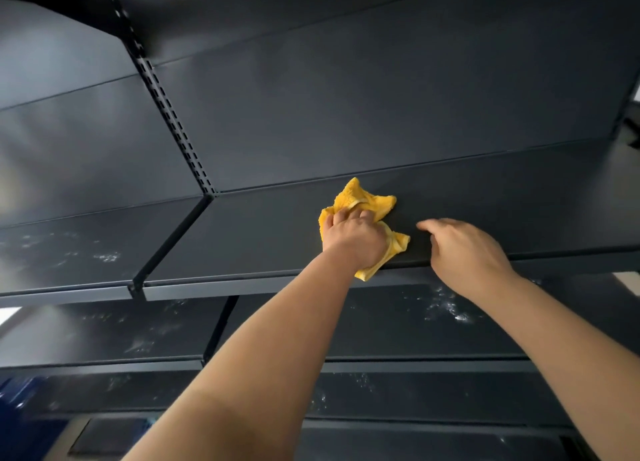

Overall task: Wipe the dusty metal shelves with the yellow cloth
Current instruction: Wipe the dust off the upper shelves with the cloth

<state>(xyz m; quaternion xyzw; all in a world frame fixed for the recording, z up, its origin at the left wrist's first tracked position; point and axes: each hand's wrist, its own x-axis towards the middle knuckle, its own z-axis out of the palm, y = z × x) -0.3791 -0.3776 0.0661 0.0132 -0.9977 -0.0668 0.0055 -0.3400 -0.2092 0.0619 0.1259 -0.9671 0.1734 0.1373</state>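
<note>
Pressing down on the yellow cloth point(363, 204), the left hand point(353, 238) sits near frame centre on the top surface of the metal shelf point(270, 232). Left forearm runs from 7 o'clock up toward centre, nearly straight, wrist slightly bent back. Left grip: fingers curled closed over the bunched cloth, knuckles up, thumb side toward 9 o'clock. Cloth is crumpled; one peak sticks out past the fingertips toward 12 o'clock, a second fold spills from under the palm toward 5 o'clock and hangs over the shelf's front edge.

Right hand point(464, 249) lies just beside the cloth at 3 o'clock of it, not touching it as far as the view shows. Right forearm enters from 4 o'clock. Right grip: empty and loosely spread, fingers bent, fingertips resting on the shelf surface and pointing toward 9 o'clock, heel of the hand over the front lip.

Shelf surface around the cloth reads dark and even. The neighbouring shelf point(69, 252) at 9 o'clock carries pale dust smudges. The lower shelf point(450, 311), below the hands toward 5 o'clock, shows white speckled marks too. A slotted upright point(166, 107) runs from 11 o'clock down to the joint between the two upper shelves. Dark back panel point(381, 96) fills the 12 o'clock region.
</note>
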